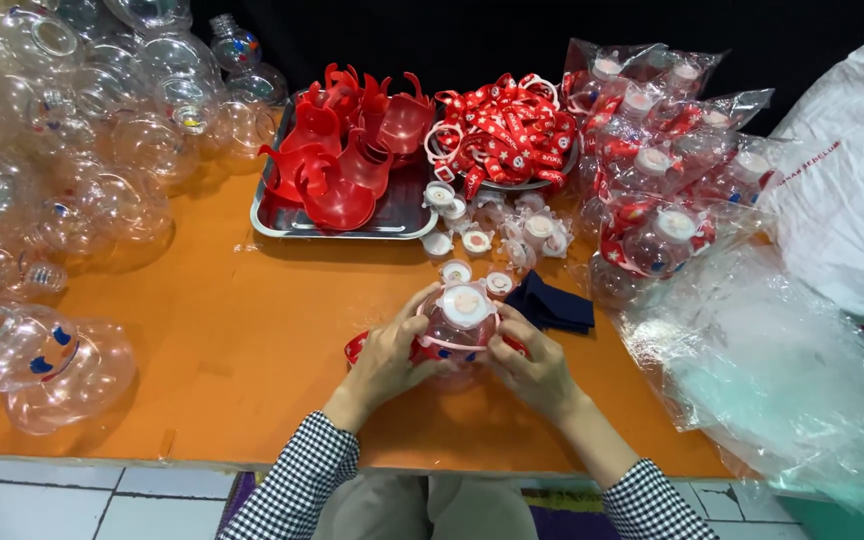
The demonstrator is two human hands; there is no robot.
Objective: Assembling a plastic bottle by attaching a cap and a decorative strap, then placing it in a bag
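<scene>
**Gripping a clear bottle with both hands at the table's near edge**

Holding a round clear bottle (460,325) with a white cap, the person is working at the near middle of the orange table (242,340). The left hand (389,358) is closing around the bottle's left side, and the right hand (532,368) is clasping its right side, fingers curled onto a red strap (357,347) that is circling the bottle. A dark blue cloth (552,306) is lying just beside the right hand. Loose white caps (497,232) are sitting beyond the bottle. Farther back, a metal tray (337,222) is carrying red plastic pieces (347,150), and empty clear bottles (72,130) are piling up at left.
</scene>
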